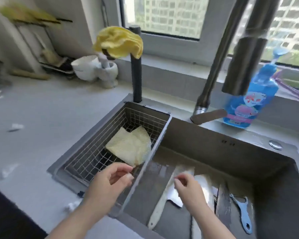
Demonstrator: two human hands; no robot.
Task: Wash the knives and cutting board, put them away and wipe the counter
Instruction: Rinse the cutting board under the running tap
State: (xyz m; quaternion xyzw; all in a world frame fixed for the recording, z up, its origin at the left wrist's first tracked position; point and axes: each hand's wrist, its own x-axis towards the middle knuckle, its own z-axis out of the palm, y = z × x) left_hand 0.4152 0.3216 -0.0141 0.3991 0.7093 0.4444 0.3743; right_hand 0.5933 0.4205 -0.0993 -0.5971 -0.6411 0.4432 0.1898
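Note:
A cream dishcloth (129, 145) lies in the wire basket (86, 161) set in the left part of the sink. My left hand (109, 181) pinches the cloth's near corner at the basket's edge. My right hand (188, 188) hovers over the wet sink basin (205, 131), fingers loosely curled and apart, holding nothing. Under it lies a long white knife (158, 209), handle toward me, beside a shiny blade (175, 200). A pale flat piece (205, 185) lies behind my hand; whether it is a blade or the board is unclear.
A blue peeler (242, 214) lies in the basin at the right. The tall faucet (212, 80) and a blue soap bottle (248, 100) stand behind the sink. A yellow cloth (119, 42) hangs on a dark tap. White scraps (16, 126) dot the grey counter (50, 107).

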